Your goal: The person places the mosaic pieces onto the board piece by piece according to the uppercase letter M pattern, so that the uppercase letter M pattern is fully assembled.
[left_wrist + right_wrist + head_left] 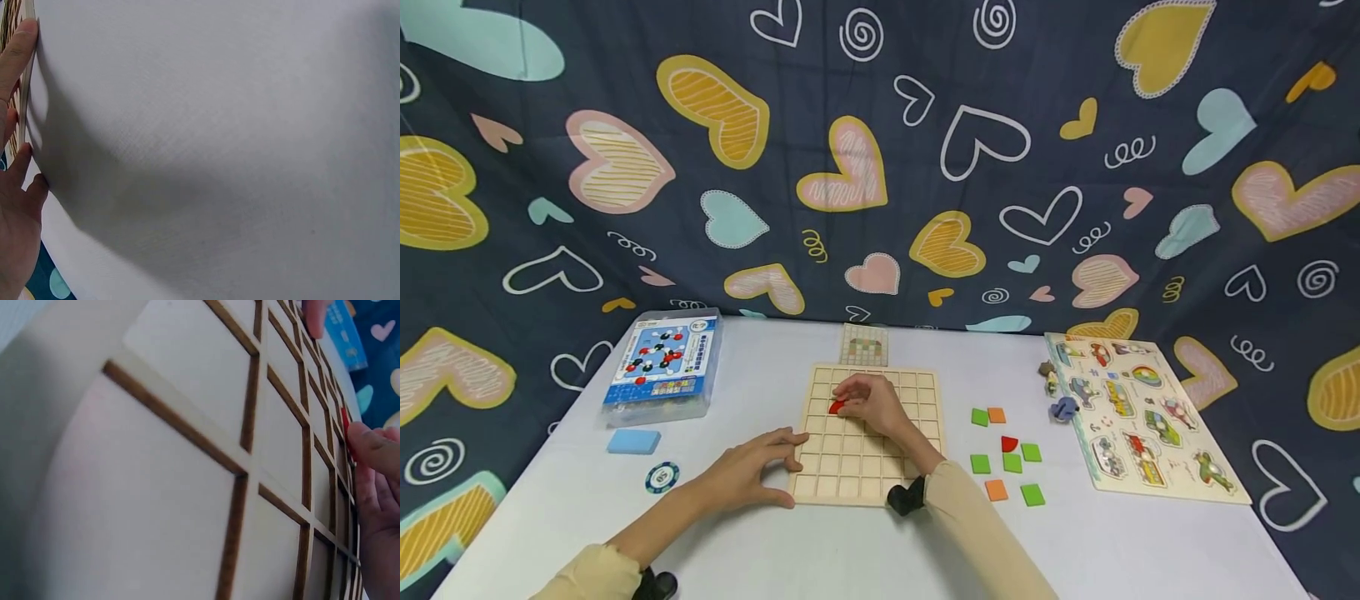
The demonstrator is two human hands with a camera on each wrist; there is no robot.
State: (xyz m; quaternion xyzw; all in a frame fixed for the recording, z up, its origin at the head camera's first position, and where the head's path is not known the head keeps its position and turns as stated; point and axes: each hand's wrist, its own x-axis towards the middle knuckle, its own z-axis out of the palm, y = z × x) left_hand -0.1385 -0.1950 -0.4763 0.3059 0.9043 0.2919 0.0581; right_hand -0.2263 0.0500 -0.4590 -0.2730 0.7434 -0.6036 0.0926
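Observation:
A wooden grid board [848,463] with square cells lies on the white table. Over its upper left cells my right hand [878,406] pinches a red quarter-round tile [837,407] between thumb and fingers. In the right wrist view the red tile [345,424] shows edge-on, close over the far cells. My left hand [751,467] rests at the board's left edge, its fingers loosely extended and touching the side. Fingertips [26,28] meet that edge in the left wrist view. Behind the board lies a small pattern card [864,345].
Right of the board lie several green tiles [980,464], orange tiles [996,490] and another red tile [1009,443]. Further right are a picture puzzle board [1138,450] and small figures [1063,408]. At left are a plastic box [662,367], a blue block [633,442] and a round chip [662,477].

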